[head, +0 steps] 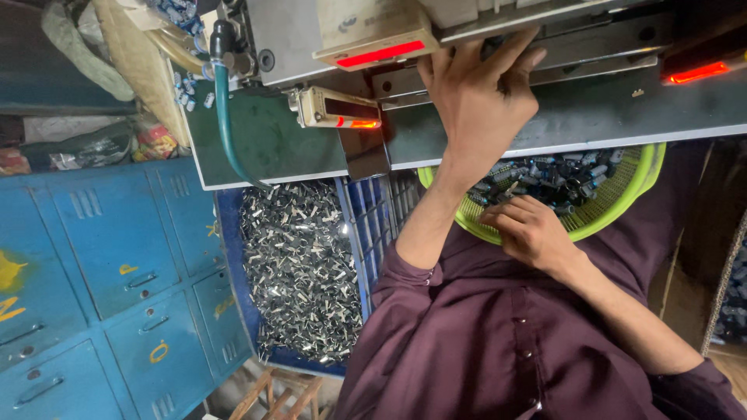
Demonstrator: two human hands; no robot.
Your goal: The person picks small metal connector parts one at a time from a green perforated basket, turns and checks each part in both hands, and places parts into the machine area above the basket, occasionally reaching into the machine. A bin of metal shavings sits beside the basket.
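basket (638, 187): lime green, lattice weave | small parts in basket (556, 180): black and pale blue | crate (366, 225): blue, slatted | scrap pieces (299, 272): silver and black | lockers (117, 257): blue, yellow marks | sleeves (482, 334): dark maroon | hose (224, 117): teal | indicator lights (381, 54): glowing red

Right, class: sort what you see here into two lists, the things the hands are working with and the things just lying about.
In use:
left hand reaching up to the grey machine
right hand in the green basket of small dark cylindrical parts

Lying about:
blue crate of cut metal scraps
blue lockers
green hose
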